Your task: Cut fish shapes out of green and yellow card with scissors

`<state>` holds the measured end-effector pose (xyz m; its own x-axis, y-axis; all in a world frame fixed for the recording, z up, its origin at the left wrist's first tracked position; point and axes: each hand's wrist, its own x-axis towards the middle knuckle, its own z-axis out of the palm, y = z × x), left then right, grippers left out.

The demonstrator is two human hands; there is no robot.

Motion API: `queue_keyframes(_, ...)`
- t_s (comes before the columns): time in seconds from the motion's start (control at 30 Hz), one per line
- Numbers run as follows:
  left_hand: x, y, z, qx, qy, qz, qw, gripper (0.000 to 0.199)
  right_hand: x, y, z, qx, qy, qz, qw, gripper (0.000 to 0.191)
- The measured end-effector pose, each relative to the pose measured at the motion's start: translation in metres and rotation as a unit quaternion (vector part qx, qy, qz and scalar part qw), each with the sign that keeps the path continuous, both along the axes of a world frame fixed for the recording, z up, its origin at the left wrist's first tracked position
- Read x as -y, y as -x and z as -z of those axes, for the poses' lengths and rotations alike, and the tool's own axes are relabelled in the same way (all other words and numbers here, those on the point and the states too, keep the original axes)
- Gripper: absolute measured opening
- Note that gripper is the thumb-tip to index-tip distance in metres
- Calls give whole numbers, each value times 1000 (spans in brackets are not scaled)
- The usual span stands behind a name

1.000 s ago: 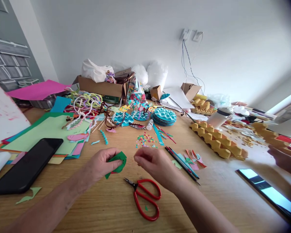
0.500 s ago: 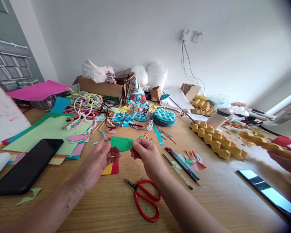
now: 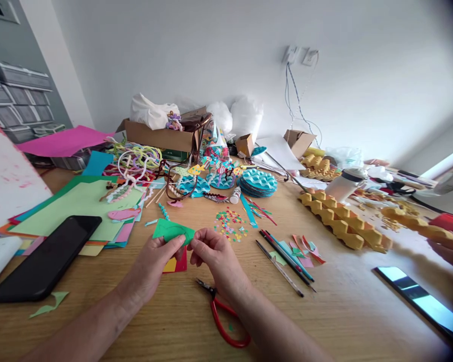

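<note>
Fingers of my left hand [image 3: 151, 262] are closed, thumb on top, on a green paper [image 3: 169, 230] that I have raised above the table [image 3: 162, 322]; a thin dark curved line crosses it. My right hand [image 3: 219, 259] has thumb and forefinger pinched together at the paper's right corner. Nearest to me, red-handled scissors [image 3: 209, 290] lie partly under my right forearm, and a light-green scrap [image 3: 51, 304] lies near a black phone [image 3: 47, 256] on the left. Just beyond my left fingers I can make out red and yellow paper [image 3: 180, 263] on the tabletop. Pens [image 3: 287, 256] rest to the right beside coloured offcuts [image 3: 307, 251]. Farther out I see scattered confetti [image 3: 230, 223], a yellow egg carton [image 3: 343, 218] and stacked blue discs [image 3: 256, 183]. At the back, a cardboard box [image 3: 156, 136] stands before the white wall [image 3: 211, 50].
</note>
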<state>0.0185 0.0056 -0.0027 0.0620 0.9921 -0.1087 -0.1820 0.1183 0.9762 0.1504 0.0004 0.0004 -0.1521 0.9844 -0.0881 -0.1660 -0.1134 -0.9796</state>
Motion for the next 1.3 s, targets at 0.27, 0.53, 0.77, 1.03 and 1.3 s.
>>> queue_keyframes(0.27, 2, -2, -2, -7, 7, 4, 1000, 22, 0, 0, 4, 4, -24, -24, 999, 20)
queue_keyframes(0.53, 3, -7, -9, 29, 23, 0, 999, 24, 0, -1, 9, 61, -62, -13, 996, 11)
queue_keyframes(0.77, 2, -3, -6, 3, 15, -8, 1000, 24, 1, -2, 9, 103, -79, -4, 992, 5)
queue_keyframes(1.03, 0, -1, 0, -2, 5, -10, 1000, 25, -1, -7, 8, 195, -119, 3, 974, 4)
queue_keyframes(1.3, -1, 1, 6, -28, -5, -15, 999, 27, 3, -17, -5, 355, -212, -4, 910, 14)
